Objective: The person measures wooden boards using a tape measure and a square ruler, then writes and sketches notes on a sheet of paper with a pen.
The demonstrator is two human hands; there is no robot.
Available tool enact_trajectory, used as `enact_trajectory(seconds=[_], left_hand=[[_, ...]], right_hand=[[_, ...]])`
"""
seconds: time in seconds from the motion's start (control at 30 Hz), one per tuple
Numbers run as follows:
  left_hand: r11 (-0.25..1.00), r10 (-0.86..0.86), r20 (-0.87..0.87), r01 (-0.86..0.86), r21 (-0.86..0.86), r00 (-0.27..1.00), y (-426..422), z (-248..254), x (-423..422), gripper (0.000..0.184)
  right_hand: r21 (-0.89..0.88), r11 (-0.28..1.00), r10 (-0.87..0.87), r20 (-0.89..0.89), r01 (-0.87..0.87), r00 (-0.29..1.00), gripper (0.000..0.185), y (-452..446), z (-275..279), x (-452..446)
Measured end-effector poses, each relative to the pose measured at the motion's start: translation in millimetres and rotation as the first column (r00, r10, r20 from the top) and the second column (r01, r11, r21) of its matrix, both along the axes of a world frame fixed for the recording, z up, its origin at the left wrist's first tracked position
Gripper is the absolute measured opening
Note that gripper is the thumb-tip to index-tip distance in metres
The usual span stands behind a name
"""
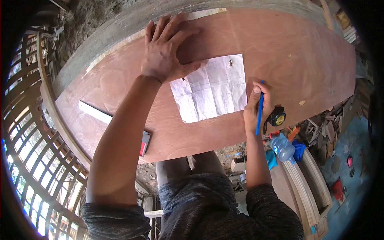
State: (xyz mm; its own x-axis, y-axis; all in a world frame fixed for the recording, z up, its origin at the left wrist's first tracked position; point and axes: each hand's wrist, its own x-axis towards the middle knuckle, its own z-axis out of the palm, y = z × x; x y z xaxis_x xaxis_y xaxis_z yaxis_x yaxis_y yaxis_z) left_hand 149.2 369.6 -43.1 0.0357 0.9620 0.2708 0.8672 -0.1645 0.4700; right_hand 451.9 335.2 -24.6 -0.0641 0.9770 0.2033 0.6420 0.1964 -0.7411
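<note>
My left hand (163, 56) lies on the reddish plywood sheet (280, 52) near its far edge, fingers spread. Its thumb rests at the top left of a creased white paper (212, 92) with faint lines and a small hole. Beside the paper's right edge, my right hand (258, 102) grips a slim blue pencil (260, 108), which points back along the wrist. A black and yellow tape measure (277, 116) sits just right of that hand. Partly hidden under my left forearm are a metal straight blade (95, 112) and a grey and red piece (145, 143), perhaps one square.
A slatted wooden frame (44, 152) curves along the left. Below the sheet at right are a clear plastic water bottle (282, 148) and curved wooden pieces (302, 184). Wood scraps (330, 132) and a red object (338, 189) lie on the floor farther right.
</note>
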Motion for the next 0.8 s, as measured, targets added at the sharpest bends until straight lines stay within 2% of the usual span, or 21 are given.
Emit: enact_trajectory(seconds=[0.33, 0.63, 0.8], left_hand=[[1.000, 0.018, -0.015, -0.018, 0.008, 1.000, -1.1, 1.8, 2.0, 0.078], [0.998, 0.025, 0.005, -0.025, -0.062, 1.000, -2.3, 0.8, 1.4, 0.079], [0.999, 0.034, -0.036, -0.034, 0.000, 0.999, -1.3, 0.7, 1.6, 0.077]], right_hand=[[0.080, 0.997, 0.010, 0.014, -0.011, 1.000, 0.018, 2.1, -9.1, 3.6], [0.023, 1.000, 0.011, 0.008, -0.011, 1.000, 0.019, 0.7, -2.3, 1.7], [0.050, 0.999, 0.017, 0.011, -0.018, 1.000, 0.019, 2.3, -2.5, 0.4]])
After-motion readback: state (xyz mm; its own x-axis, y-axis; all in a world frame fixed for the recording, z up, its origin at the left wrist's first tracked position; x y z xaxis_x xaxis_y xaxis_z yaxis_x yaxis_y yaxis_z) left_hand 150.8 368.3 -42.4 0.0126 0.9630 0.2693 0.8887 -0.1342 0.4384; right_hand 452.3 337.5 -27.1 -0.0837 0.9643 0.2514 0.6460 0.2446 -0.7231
